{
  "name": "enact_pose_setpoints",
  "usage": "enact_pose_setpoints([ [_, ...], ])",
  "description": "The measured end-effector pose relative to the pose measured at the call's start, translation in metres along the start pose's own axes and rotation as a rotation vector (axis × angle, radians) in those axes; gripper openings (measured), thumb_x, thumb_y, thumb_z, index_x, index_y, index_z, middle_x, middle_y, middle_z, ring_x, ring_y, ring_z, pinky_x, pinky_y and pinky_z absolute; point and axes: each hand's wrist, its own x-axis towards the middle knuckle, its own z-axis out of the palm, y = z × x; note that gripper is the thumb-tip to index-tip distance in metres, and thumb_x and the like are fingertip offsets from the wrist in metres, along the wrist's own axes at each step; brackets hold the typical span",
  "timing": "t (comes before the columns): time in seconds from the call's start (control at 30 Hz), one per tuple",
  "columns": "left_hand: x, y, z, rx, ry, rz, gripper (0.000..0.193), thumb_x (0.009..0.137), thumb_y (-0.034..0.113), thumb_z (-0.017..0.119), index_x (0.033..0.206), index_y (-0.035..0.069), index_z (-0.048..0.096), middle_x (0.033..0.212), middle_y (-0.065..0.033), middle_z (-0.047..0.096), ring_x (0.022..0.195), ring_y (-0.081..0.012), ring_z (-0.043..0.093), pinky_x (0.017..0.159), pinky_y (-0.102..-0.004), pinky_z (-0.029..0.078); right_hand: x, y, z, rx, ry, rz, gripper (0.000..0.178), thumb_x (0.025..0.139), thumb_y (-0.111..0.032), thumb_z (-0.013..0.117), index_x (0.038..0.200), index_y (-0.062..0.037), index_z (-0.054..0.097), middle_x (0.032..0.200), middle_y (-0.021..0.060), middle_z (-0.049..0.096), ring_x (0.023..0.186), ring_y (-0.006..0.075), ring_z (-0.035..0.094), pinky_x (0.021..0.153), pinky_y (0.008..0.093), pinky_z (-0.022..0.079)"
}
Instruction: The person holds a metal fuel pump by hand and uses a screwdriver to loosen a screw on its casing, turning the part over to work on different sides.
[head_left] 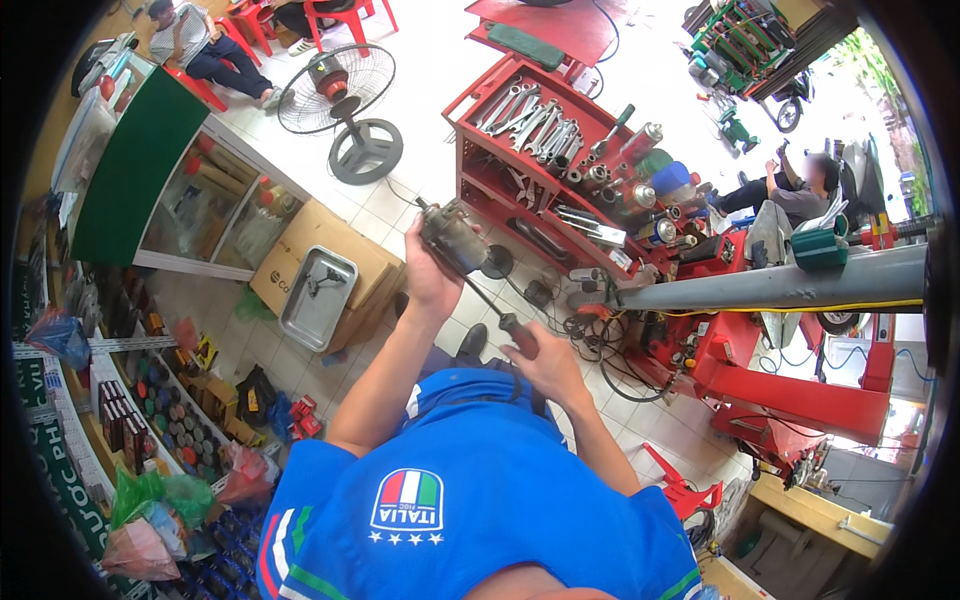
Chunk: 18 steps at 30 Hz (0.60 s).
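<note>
My left hand holds up a dark, cylindrical metal part, like a small motor, with a narrow stub at its upper end. In my right hand is a screwdriver with a dark and reddish handle, fingers wrapped round it. Its thin shank points up and left to the lower end of the part; whether the tip touches or only lies close I cannot tell. Both hands are in front of my body, above the tiled floor.
A red tool cart with wrenches and cans stands ahead to the right. At the left, a metal tray rests on a cardboard box. Beyond are a fan and a seated person; another person sits far right.
</note>
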Motion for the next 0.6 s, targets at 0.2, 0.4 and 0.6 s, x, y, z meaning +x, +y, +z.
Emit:
enact_pose_setpoints([
  [0.2,0.007,0.009,-0.011,0.005,0.011,0.037,0.048,0.102,0.046,0.033,0.118,0.008,0.056,0.109,-0.0096,0.064,0.102,-0.0294,0.064,0.093,-0.0529,0.052,-0.007,0.011,0.002,0.021,0.181,-0.473,0.043,0.084,-0.010,0.064,0.126,-0.0086,0.055,0.104,0.0202,0.068,0.090,0.0340,0.068,0.082,0.0391,0.053],
  [0.4,0.003,0.013,-0.007,-0.041,0.022,0.023,0.051,0.100,0.047,0.034,0.117,0.005,0.059,0.107,-0.0107,0.065,0.102,-0.0295,0.064,0.095,-0.0532,0.051,-0.012,-0.004,0.000,0.218,0.128,-0.241,0.043,0.089,-0.013,0.067,0.129,-0.0099,0.053,0.082,0.0133,0.065,0.080,0.0293,0.068,0.076,0.0353,0.053],
  [0.6,0.003,0.019,-0.007,-0.086,0.025,0.034,0.050,0.100,0.046,0.037,0.116,0.004,0.059,0.107,-0.0114,0.065,0.103,-0.0300,0.064,0.096,-0.0541,0.050,-0.017,0.006,0.018,0.666,0.141,-0.141,0.045,0.091,-0.009,0.068,0.131,-0.0056,0.049,0.089,0.0061,0.058,0.070,0.0148,0.059,0.071,0.0289,0.052],
])
